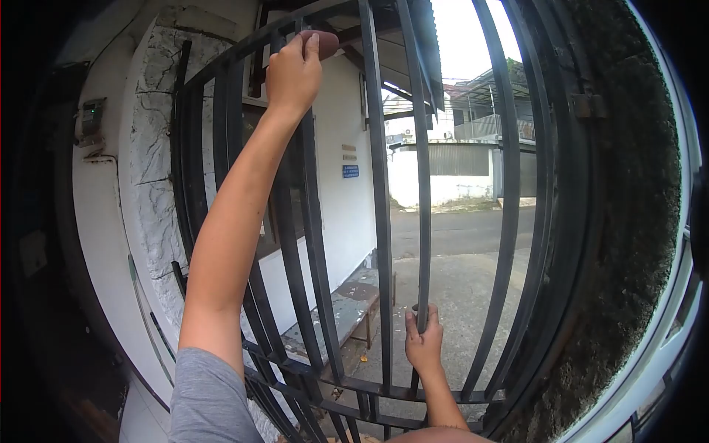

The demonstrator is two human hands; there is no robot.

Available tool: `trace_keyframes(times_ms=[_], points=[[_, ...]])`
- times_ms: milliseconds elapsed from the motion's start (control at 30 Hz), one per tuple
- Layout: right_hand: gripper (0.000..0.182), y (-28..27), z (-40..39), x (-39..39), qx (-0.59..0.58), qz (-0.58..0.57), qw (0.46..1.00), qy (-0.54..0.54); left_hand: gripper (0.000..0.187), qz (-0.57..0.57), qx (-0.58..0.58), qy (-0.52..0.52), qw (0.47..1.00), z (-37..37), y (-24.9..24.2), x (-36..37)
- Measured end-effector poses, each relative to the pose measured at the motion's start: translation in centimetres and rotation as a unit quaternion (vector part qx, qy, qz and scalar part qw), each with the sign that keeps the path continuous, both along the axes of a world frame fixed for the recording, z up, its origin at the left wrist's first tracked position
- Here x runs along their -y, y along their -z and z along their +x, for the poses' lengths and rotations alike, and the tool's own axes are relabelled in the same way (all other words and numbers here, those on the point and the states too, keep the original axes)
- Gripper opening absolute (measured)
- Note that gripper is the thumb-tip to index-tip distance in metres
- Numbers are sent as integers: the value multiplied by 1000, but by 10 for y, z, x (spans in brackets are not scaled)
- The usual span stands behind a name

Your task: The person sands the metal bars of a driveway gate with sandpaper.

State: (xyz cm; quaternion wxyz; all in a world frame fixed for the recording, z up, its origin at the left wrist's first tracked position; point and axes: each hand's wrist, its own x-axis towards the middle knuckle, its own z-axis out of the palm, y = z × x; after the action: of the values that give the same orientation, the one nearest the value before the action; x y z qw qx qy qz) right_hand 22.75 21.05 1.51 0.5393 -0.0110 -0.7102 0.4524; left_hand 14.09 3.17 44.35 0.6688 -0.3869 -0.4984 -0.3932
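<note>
High on the left, my left hand pinches a reddish-brown piece of sandpaper by its edge, close to the upper rail of a black metal gate. Lower down, my right hand is closed around one upright gate bar, fingertips pointing up. A small dark edge shows between those fingers and the bar; what it is I cannot make out. The gate's bars run upright between an upper rail and two lower rails.
Behind the bars stand a bench and a white wall with a blue sign. Beyond are a road and a house wall. A rough dark pillar borders the right; a stone-clad pillar borders the left.
</note>
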Motion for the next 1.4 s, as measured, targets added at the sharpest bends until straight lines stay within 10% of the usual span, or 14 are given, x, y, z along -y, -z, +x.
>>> trace_keyframes(times_ms=[167,267,500,733,1033,1267,1400], points=[[26,-1,-3,4,-28,-18,999,-5,39,-68,226,284,929,-6,-18,-25],[26,-1,-2,5,-20,-6,1000,16,39,-118,232,209,943,-12,-20,-27],[30,-6,4,9,44,-47,998,-15,38,-157,32,90,983,-15,14,-1],[64,-78,23,39,-141,236,917,290,38,-285,34,99,953,-13,51,22],[64,-253,-2,113,-224,250,941,42,44,-474,-247,247,808,-33,65,65],[38,-296,-11,114,-205,304,872,324,63,-102,-238,49,965,-112,7,124],[28,-342,11,78,-280,280,800,450,44,25,-179,245,953,-190,-24,160]])
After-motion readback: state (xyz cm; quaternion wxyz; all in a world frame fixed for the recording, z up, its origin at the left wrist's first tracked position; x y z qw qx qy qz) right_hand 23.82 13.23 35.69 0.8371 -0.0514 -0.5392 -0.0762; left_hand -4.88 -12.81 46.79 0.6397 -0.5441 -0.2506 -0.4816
